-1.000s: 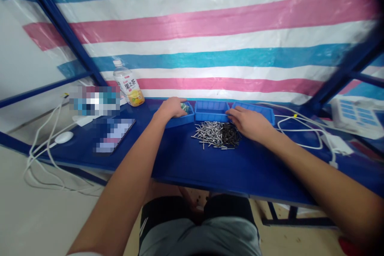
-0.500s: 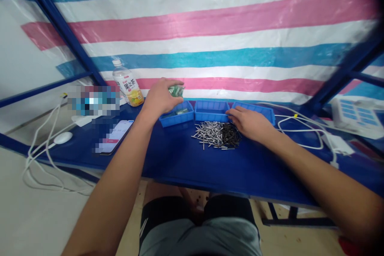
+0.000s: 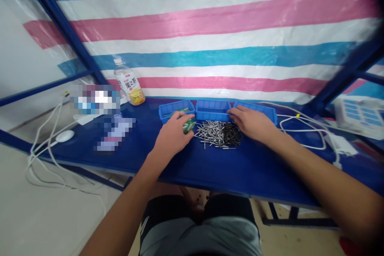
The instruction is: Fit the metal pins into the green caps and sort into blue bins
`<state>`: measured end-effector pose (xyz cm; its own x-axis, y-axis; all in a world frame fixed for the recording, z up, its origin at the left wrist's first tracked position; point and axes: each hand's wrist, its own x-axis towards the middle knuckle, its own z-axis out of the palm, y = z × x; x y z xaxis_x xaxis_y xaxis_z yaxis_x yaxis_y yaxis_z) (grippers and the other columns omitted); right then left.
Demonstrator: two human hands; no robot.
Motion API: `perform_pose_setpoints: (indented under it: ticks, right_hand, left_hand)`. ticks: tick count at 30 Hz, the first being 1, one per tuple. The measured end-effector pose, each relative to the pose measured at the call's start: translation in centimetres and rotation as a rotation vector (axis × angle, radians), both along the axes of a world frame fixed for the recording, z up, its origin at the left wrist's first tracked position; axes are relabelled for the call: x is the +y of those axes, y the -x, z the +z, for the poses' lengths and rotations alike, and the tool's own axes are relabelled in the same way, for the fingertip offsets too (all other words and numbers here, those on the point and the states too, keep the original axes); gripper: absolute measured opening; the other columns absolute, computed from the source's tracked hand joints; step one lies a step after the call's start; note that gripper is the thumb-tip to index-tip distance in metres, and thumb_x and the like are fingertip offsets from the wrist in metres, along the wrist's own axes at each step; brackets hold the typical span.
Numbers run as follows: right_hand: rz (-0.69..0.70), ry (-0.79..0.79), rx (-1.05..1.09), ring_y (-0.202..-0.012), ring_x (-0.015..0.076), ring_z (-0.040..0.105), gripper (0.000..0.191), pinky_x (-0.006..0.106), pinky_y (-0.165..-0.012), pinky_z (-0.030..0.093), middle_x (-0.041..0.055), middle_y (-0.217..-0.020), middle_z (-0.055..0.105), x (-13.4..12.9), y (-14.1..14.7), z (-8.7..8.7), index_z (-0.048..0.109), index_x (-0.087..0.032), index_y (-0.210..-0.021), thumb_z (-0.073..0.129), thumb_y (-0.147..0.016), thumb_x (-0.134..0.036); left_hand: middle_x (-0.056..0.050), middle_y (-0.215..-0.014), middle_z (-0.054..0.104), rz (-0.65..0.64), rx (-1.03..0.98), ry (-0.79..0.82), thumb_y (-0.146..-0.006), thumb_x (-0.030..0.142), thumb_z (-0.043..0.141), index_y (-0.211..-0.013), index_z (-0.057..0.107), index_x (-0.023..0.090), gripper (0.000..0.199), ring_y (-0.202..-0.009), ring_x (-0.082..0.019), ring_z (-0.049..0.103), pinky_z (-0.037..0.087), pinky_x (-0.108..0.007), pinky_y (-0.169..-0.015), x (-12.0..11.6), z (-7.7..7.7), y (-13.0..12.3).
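My left hand is closed around a small green and clear plastic packet, just above the table in front of the left blue bin. That bin has some greenish items in it, partly behind the fingers. My right hand rests at the inner corners of the middle blue bin and the right blue bin, fingers curled at the rim. Between the hands lies a pile of thin metal pins, silver ones on the left and black screw-like ones on the right.
A drink bottle stands at the back left, beside a blurred-out item. White cables hang over the left edge. More cables, a white adapter and a white device lie right. A striped sheet hangs behind the blue table.
My left hand has come down and to the right with the green packet, from above the left bin to in front of it. My right hand has stayed by the bins.
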<state>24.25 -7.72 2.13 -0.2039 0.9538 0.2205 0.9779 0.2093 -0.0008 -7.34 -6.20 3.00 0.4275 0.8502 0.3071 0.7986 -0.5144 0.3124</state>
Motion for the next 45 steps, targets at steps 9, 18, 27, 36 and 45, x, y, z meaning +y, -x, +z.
perform_pose_setpoints:
  ticks: [9, 18, 27, 36, 45]
  right_hand:
    - [-0.011, 0.007, 0.002, -0.097, 0.0276, 0.072, 0.046, 0.036, -0.075, 0.049, 0.0136, -0.128, 0.071, -0.2, 0.1, 0.1, 0.063, -0.024, -0.141, 0.03, -0.114, -0.041]
    - [-0.011, 0.007, 0.0, -0.096, 0.0275, 0.071, 0.046, 0.036, -0.074, 0.048, 0.0135, -0.13, 0.071, -0.1, 0.1, 0.0, 0.062, -0.025, -0.143, 0.031, -0.114, -0.04]
    - [-0.009, 0.011, -0.001, -0.096, 0.0273, 0.071, 0.045, 0.035, -0.072, 0.047, 0.013, -0.129, 0.071, -0.2, 0.0, 0.2, 0.062, -0.025, -0.142, 0.03, -0.114, -0.041]
    - [-0.001, 0.014, -0.01, -0.098, 0.0292, 0.073, 0.044, 0.038, -0.076, 0.051, 0.0136, -0.129, 0.071, -0.3, 0.2, 0.3, 0.063, -0.024, -0.14, 0.033, -0.113, -0.041]
    - [0.01, 0.019, -0.003, -0.102, 0.0316, 0.073, 0.049, 0.041, -0.078, 0.055, 0.0149, -0.132, 0.07, -0.5, 0.5, 0.6, 0.062, -0.022, -0.141, 0.035, -0.113, -0.05]
  left_hand:
    - [-0.018, -0.158, 0.053, 0.043, 0.136, -0.114, -0.105, 0.053, 0.054, -0.163, 0.046, 0.022, 0.067, -0.143, -0.042, 0.051, 0.051, -0.056, -0.112, -0.9, -1.2, -1.2]
    - [-0.021, -0.164, 0.049, 0.117, 0.125, -0.203, -0.105, 0.069, 0.045, -0.154, 0.054, 0.021, 0.07, -0.148, -0.044, 0.046, 0.039, -0.065, -0.12, -1.7, -1.7, -1.6]
    - [-0.015, -0.167, 0.047, 0.143, 0.18, -0.277, -0.101, 0.069, 0.055, -0.158, 0.052, 0.023, 0.073, -0.156, -0.04, 0.038, 0.027, -0.062, -0.131, -2.1, -0.6, -1.2]
    - [-0.014, -0.17, 0.044, 0.081, 0.199, -0.225, -0.105, 0.072, 0.042, -0.161, 0.05, 0.023, 0.075, -0.16, -0.04, 0.034, 0.024, -0.062, -0.133, -1.3, -0.3, -0.7]
    - [-0.019, -0.133, 0.074, 0.143, 0.324, 0.132, -0.109, 0.062, 0.029, -0.128, 0.076, 0.019, 0.066, -0.124, -0.036, 0.068, 0.052, -0.05, -0.107, 8.1, 4.5, -1.4]
